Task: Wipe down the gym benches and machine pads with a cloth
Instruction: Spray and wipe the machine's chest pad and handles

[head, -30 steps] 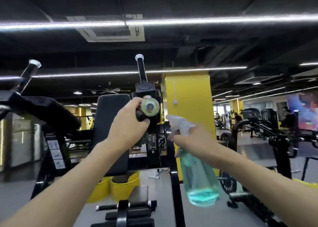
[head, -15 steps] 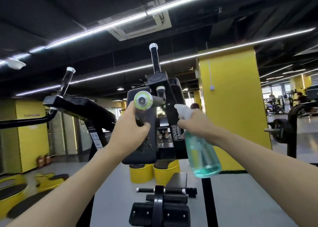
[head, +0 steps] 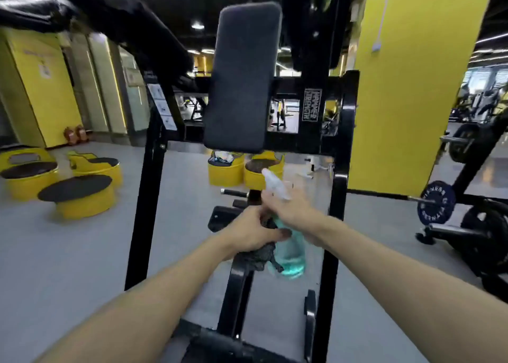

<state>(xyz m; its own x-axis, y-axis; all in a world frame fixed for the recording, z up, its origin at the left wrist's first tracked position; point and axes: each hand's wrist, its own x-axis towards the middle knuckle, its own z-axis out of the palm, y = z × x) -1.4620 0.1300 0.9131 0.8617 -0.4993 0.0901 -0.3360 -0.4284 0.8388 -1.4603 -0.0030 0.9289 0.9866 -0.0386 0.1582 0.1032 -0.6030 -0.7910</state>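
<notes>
The right hand grips the spray bottle by its neck. Just left of it, the left hand clutches the cloth, near and below the upright pad.

Below the upright black machine pad, a spray bottle of teal liquid is gripped at its neck by the right hand. A dark cloth is held in the left hand, touching the bottle. A yellow pillar is seen right of the pad.
</notes>
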